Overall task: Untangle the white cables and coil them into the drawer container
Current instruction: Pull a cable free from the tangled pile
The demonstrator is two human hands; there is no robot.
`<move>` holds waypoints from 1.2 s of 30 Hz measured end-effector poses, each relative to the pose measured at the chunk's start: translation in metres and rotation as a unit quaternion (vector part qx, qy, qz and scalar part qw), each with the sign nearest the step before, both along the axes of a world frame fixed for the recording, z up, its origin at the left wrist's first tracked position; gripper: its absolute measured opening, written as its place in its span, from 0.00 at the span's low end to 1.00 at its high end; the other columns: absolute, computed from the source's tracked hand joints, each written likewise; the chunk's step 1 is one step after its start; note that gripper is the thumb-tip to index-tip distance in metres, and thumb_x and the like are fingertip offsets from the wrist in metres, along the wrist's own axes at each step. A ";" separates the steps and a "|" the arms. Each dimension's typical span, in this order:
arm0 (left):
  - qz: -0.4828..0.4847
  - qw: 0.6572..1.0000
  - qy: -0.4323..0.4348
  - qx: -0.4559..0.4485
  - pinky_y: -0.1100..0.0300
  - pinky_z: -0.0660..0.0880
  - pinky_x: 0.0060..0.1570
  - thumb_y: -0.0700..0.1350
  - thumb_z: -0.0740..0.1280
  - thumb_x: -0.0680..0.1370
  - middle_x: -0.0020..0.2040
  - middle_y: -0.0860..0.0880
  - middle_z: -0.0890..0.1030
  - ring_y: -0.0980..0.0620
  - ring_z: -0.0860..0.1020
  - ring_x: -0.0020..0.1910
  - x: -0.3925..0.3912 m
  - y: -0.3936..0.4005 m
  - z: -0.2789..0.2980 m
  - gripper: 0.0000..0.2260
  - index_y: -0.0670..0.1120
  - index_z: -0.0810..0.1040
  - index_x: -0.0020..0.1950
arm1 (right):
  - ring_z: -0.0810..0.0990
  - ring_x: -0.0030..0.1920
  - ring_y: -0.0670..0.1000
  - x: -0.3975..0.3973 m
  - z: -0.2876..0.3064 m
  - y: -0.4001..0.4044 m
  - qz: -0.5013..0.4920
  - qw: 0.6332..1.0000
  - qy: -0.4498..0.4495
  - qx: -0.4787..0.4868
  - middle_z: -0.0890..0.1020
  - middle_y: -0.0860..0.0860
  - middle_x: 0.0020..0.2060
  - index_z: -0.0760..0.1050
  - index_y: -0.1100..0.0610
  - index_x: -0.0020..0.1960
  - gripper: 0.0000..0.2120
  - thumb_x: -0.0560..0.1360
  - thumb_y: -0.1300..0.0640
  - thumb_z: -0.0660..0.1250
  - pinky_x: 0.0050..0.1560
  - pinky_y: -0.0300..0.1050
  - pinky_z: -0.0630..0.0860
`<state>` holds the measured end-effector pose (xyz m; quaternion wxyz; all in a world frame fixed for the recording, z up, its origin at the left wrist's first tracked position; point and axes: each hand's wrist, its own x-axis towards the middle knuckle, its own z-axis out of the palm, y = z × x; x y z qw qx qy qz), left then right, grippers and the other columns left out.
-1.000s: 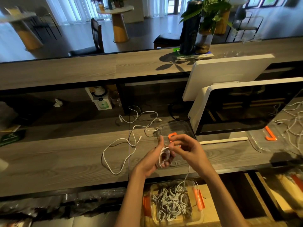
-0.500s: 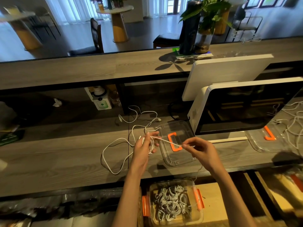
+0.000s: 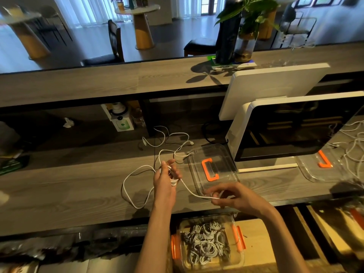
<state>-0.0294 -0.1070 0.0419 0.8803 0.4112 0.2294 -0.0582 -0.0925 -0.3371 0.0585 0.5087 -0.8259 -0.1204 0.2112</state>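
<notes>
White cable (image 3: pixel 189 191) is wound round the curled fingers of the left hand (image 3: pixel 165 179) above the tabletop (image 3: pixel 69 190). Its free run is pinched by the right hand (image 3: pixel 228 198). Below the right hand, coiled cables are held in the clear container (image 3: pixel 208 243).

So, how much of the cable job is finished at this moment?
Done: many coils lie in the container. In hand: the left hand holds a part-wound cable; the right hand pinches its strand. Left: loose cables on the desk.
</notes>
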 end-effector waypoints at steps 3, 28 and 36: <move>-0.067 0.985 -0.010 0.161 0.62 0.71 0.32 0.50 0.56 0.86 0.36 0.49 0.74 0.55 0.72 0.32 -0.003 -0.005 -0.002 0.17 0.40 0.79 0.54 | 0.85 0.50 0.53 0.001 0.012 0.004 0.029 0.997 0.012 0.072 0.83 0.51 0.52 0.83 0.53 0.58 0.10 0.77 0.56 0.74 0.51 0.45 0.82; -0.210 0.955 -0.089 0.188 0.64 0.70 0.32 0.52 0.56 0.85 0.47 0.42 0.85 0.53 0.77 0.37 -0.008 -0.001 0.012 0.20 0.39 0.80 0.61 | 0.81 0.40 0.43 0.007 -0.002 -0.013 -0.247 0.959 -0.088 0.111 0.86 0.49 0.44 0.85 0.55 0.50 0.04 0.75 0.57 0.75 0.39 0.35 0.76; -0.034 0.999 -0.042 0.005 0.55 0.82 0.48 0.52 0.54 0.86 0.52 0.39 0.84 0.45 0.83 0.52 -0.002 0.002 0.011 0.20 0.38 0.78 0.63 | 0.81 0.44 0.39 0.000 0.000 -0.010 -0.112 0.993 -0.017 0.031 0.84 0.40 0.45 0.85 0.52 0.54 0.09 0.79 0.64 0.70 0.41 0.33 0.76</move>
